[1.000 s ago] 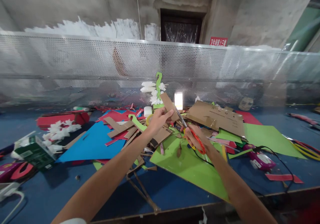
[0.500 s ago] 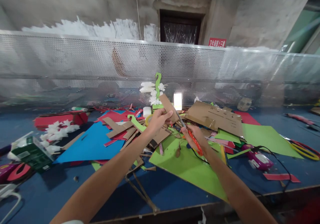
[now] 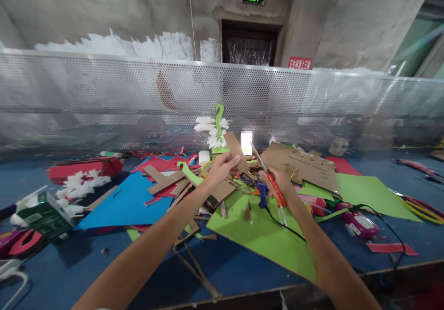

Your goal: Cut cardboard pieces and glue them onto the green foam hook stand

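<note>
Has just drawn the red-orange-handled metal scissors point(image 3: 275, 190) off the flat brown cardboard strip point(image 3: 235, 144). No longer lays the blades along its right edge, as half a second ago; now leaves a visible gap and aims the tip up towards the glowing white upright rectangle point(image 3: 246, 142), near the far edge of the table point(image 3: 156, 273). Uncovers with this shift more of the blue plastic glue gun point(image 3: 262, 194), just below the right hand point(image 3: 282, 184), by the far part of the bright green flat sheet point(image 3: 260, 238). To judge by the gap, pauses between snips rather than in mid-cut; cannot tell a finished cut from an interrupted one.

Pinches the strip in the left hand point(image 3: 219, 169), narrow, with thumb on the near face and fingers partly hidden behind. Holds it raised and tilted, upper end leaning left, over the jumble of cardboard scraps around the middle of the table, well back from the front edge. Matches closely the earlier hold there.

Grips the scissors in the right hand, curled around the handles, to the right of the strip and touching no cardboard with the blades. Seems to keep the blades together or nearly so; cannot tell for certain at this angle.
</note>
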### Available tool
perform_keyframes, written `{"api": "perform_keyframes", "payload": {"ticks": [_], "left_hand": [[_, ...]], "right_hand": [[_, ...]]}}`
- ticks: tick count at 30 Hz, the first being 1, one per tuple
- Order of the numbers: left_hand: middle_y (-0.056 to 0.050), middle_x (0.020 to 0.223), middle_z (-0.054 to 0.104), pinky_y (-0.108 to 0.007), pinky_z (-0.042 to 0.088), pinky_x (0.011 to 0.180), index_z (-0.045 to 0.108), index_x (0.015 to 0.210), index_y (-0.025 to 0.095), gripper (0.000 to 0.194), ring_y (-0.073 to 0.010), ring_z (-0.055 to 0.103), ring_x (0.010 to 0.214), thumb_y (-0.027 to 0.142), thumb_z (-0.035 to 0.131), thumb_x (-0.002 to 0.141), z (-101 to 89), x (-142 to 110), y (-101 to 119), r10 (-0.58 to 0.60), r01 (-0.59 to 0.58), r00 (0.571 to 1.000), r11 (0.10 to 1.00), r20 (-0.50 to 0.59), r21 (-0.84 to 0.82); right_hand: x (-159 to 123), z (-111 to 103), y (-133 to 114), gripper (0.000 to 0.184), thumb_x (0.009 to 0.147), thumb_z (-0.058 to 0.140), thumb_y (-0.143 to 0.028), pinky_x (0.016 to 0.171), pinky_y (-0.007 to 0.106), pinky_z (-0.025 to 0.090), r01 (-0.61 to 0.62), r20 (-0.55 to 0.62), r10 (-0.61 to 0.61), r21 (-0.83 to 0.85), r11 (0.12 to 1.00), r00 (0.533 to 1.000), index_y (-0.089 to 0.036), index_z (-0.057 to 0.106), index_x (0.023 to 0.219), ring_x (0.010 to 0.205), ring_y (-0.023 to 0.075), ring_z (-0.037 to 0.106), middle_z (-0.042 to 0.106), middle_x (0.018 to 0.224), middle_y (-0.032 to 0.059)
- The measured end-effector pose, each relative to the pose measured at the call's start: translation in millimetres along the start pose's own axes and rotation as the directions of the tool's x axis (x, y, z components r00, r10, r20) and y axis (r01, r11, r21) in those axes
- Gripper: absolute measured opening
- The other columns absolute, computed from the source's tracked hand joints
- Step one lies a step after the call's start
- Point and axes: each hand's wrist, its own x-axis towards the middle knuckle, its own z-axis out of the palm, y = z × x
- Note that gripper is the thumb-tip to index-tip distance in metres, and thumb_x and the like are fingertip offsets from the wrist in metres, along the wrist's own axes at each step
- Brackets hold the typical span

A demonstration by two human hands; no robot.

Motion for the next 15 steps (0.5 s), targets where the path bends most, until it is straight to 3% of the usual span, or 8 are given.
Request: {"api": "perform_keyframes", "payload": {"ticks": [3,6,10,15], "left_hand": [[-0.006,0.080,0.076,-0.036,0.062,0.072,0.073,0.092,0.019,0.050,-0.0196,0.072,0.069,0.066,0.082,0.078,-7.7,4.7,0.6,-0.011,0.011,1.000,1.000,0.001,0.009],[-0.006,0.078,0.075,-0.035,0.062,0.072,0.074,0.083,0.019,0.046,-0.0196,0.071,0.070,0.063,0.083,0.077,-16.0,8.2,7.7,-0.009,0.007,1.000,0.998,0.020,0.070],[-0.008,0.074,0.076,-0.032,0.060,0.069,0.074,0.077,0.017,0.038,-0.0198,0.072,0.069,0.053,0.086,0.077,-29.3,9.9,22.1,-0.046,-0.010,0.983,0.950,0.175,0.311],[-0.008,0.080,0.079,-0.029,0.056,0.063,0.073,0.094,0.017,0.028,-0.0198,0.075,0.070,0.041,0.081,0.082,-45.6,11.2,35.1,-0.102,-0.052,0.942,0.897,0.320,0.439]], "right_hand": [[6.0,-18.7,17.3,0.049,0.099,0.054,-0.063,0.081,0.036,0.049,-0.120,0.062,0.150,-0.346,0.931,0.987,-0.020,0.075,0.110,0.092,0.0313,0.074,0.079,0.098,0.0135],[5.4,-29.2,28.6,0.045,0.097,0.061,-0.054,0.085,0.041,0.050,-0.214,0.123,0.337,-0.562,0.799,0.934,-0.016,0.073,0.119,0.105,0.0378,0.073,0.079,0.109,0.0202],[-0.7,-32.9,31.1,0.031,0.094,0.063,-0.032,0.085,0.041,0.050,-0.192,0.210,0.396,-0.620,0.761,0.894,-0.014,0.073,0.118,0.109,0.0391,0.073,0.078,0.112,0.0220],[-5.5,-40.5,18.1,0.027,0.091,0.070,-0.024,0.089,0.047,0.051,-0.179,0.166,0.342,-0.605,0.776,0.925,-0.013,0.076,0.115,0.111,0.0433,0.071,0.077,0.111,0.0241]]}}
